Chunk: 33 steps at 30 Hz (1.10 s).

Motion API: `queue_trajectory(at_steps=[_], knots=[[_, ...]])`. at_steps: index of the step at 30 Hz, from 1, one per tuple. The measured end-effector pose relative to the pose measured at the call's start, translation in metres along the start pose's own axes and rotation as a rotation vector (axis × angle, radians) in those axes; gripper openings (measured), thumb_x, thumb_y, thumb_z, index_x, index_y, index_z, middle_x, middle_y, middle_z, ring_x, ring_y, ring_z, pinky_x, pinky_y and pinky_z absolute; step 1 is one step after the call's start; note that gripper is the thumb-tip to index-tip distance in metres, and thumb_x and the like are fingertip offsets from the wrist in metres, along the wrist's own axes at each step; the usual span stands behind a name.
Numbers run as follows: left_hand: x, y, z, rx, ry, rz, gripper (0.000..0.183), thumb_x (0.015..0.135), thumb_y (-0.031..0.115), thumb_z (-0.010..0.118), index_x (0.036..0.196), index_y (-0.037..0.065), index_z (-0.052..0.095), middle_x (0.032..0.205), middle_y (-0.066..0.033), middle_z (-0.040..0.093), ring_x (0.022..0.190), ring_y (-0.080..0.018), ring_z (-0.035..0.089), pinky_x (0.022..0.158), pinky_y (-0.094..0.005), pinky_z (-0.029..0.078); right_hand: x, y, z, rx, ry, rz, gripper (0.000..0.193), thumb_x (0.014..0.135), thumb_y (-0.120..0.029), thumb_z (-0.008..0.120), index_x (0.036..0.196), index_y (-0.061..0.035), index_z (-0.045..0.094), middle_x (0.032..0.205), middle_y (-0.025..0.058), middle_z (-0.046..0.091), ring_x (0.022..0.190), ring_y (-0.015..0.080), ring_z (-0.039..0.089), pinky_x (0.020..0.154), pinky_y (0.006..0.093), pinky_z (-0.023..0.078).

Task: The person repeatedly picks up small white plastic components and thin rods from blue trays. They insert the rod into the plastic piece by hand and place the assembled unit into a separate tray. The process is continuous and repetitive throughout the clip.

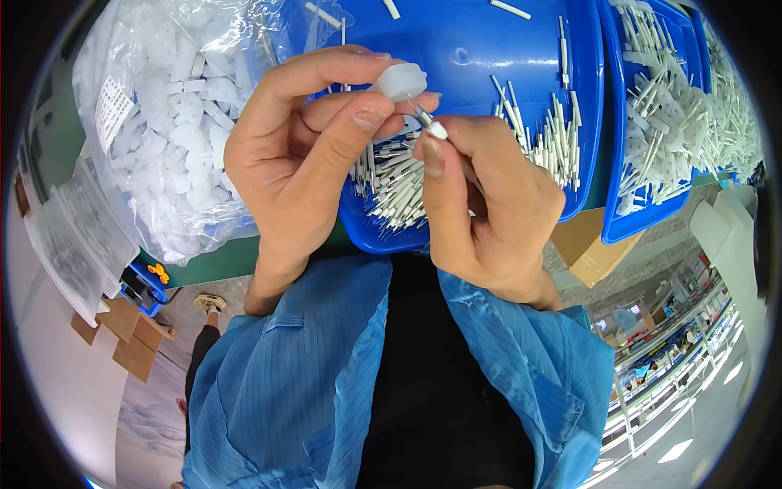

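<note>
My left hand (297, 151) pinches a small translucent white plastic piece (401, 81) between thumb and fingers. In my right hand (497, 200), thumb and forefinger are closed on a thin white rod with a metal end (429, 121). The rod's metal end points up and left at the plastic piece and appears to meet its lower edge. Both hands are held above a blue tray (456, 53), where many similar white rods (399, 191) lie in piles beneath and beside my fingers.
A clear bag (175, 122) full of white plastic pieces lies at the left. Another blue tray (619, 231) at the right holds rods joined with plastic pieces (664, 106). Below the table edge stands a cardboard box (599, 248); part of another person (204, 359) shows lower left.
</note>
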<state>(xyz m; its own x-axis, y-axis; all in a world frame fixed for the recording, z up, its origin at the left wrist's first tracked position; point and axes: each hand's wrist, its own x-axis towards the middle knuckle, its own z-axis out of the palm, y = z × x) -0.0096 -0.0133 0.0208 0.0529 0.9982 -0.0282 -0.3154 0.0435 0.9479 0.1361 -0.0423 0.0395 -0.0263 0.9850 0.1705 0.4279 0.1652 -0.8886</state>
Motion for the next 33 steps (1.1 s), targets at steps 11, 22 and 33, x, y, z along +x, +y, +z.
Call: queue_trajectory(at_steps=[11, 22, 33], knots=[[0.000, -0.002, 0.002, 0.012, -0.012, 0.028, 0.017, 0.092, 0.006, 0.061, 0.108, 0.000, 0.057, 0.108, -0.0161, 0.060, 0.088, -0.0303, 0.070, 0.063, -0.0241, 0.059, 0.004, -0.008, -0.001, -0.019, 0.051, -0.016, 0.006, 0.084, 0.002, 0.066, 0.087, 0.0014, 0.061, 0.064, 0.0049, 0.059, 0.052, 0.0046, 0.050, 0.047, 0.0195, 0.038], [-0.001, -0.002, -0.002, 0.080, -0.112, 0.134, 0.020, 0.086, 0.004, 0.067, 0.101, -0.001, 0.056, 0.104, -0.0152, 0.057, 0.093, -0.0236, 0.063, 0.079, -0.0283, 0.052, 0.008, -0.005, -0.010, 0.121, -0.092, 0.025, 0.010, 0.093, -0.009, 0.061, 0.093, 0.0012, 0.060, 0.067, 0.0017, 0.057, 0.050, 0.0039, 0.043, 0.045, 0.0188, 0.033], [0.008, 0.005, -0.020, 0.397, -0.255, 0.424, 0.025, 0.080, 0.008, 0.076, 0.082, 0.003, 0.051, 0.090, -0.0164, 0.058, 0.072, -0.0261, 0.067, 0.062, -0.0332, 0.057, 0.004, -0.004, -0.016, 0.258, -0.188, -0.030, 0.017, 0.094, -0.011, 0.060, 0.100, 0.0052, 0.059, 0.078, 0.0109, 0.065, 0.059, 0.0141, 0.061, 0.052, 0.0234, 0.047]])
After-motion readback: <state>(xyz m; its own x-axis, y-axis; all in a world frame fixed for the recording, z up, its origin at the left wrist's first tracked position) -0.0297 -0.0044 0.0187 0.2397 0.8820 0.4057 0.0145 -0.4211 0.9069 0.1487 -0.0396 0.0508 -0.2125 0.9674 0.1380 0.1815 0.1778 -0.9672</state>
